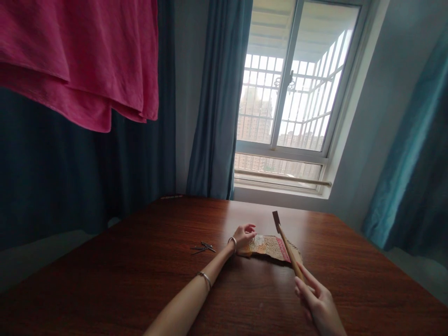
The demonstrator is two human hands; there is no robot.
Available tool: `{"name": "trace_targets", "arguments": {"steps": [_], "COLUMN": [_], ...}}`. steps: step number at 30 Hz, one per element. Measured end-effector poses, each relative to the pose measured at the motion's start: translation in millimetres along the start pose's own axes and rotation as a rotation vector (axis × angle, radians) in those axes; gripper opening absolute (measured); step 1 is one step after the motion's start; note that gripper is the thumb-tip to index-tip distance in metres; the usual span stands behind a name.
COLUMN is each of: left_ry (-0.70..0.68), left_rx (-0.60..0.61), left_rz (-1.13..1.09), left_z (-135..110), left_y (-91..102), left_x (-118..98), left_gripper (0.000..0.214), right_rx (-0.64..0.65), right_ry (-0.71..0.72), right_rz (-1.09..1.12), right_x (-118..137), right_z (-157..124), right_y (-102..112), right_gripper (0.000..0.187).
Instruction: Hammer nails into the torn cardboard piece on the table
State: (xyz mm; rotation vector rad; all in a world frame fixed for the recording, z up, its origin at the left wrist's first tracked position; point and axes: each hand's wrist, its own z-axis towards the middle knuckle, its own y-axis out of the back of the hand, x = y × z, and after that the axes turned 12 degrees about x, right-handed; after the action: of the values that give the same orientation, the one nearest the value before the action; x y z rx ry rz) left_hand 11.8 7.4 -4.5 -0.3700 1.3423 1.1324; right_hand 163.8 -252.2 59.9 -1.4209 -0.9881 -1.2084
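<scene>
My left hand (244,234) reaches across the wooden table (140,280) and rests on the left edge of a flat patterned piece (271,247), tan with a pink stripe; its fingers are curled loosely, and I cannot make out a grip. My right hand (317,303) is closed around the lower end of a long wooden-handled tool (286,245) with a dark flat head. The tool slants up and away over the patterned piece. Bracelets show on my left wrist and forearm.
Small metal scissors or clips (204,247) lie on the table left of my left hand. Behind the table are a barred window (290,93), blue curtains (217,116) and a pink cloth (80,60) hanging at top left.
</scene>
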Motion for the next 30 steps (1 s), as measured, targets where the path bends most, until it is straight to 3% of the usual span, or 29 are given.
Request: {"name": "trace_targets", "arguments": {"steps": [4, 7, 12, 16, 24, 30], "left_ry": [-0.061, -0.048, 0.123, 0.197, 0.218, 0.265], "left_rx": [-0.018, -0.134, -0.345, -0.448, -0.476, -0.469], "left_rz": [-0.123, -0.089, 0.123, 0.182, 0.108, 0.072], "left_z": [0.0, 3.9, 10.6, 11.3, 9.3, 6.0], "left_y": [9.9, 16.5, 24.4, 26.7, 27.9, 26.3], "left_x": [-15.5, -15.8, 5.1, 22.2, 36.4, 29.7], "left_gripper": [0.037, 0.035, 0.02, 0.017, 0.018, 0.018], "right_rx": [-0.138, -0.216, -0.375, -0.42, -0.365, -0.368], "right_ry": [0.014, -0.003, -0.099, -0.165, -0.261, -0.255], "right_rz": [-0.172, -0.318, -0.664, -0.858, -0.907, -0.948], "right_x": [-3.3, -3.5, -13.9, -27.3, -32.8, -34.9], "right_z": [4.4, 5.0, 9.4, 14.8, 18.1, 19.5], "right_y": [24.5, 45.6, 85.0, 109.6, 116.9, 116.4], "right_gripper": [0.086, 0.078, 0.063, 0.06, 0.065, 0.065]}}
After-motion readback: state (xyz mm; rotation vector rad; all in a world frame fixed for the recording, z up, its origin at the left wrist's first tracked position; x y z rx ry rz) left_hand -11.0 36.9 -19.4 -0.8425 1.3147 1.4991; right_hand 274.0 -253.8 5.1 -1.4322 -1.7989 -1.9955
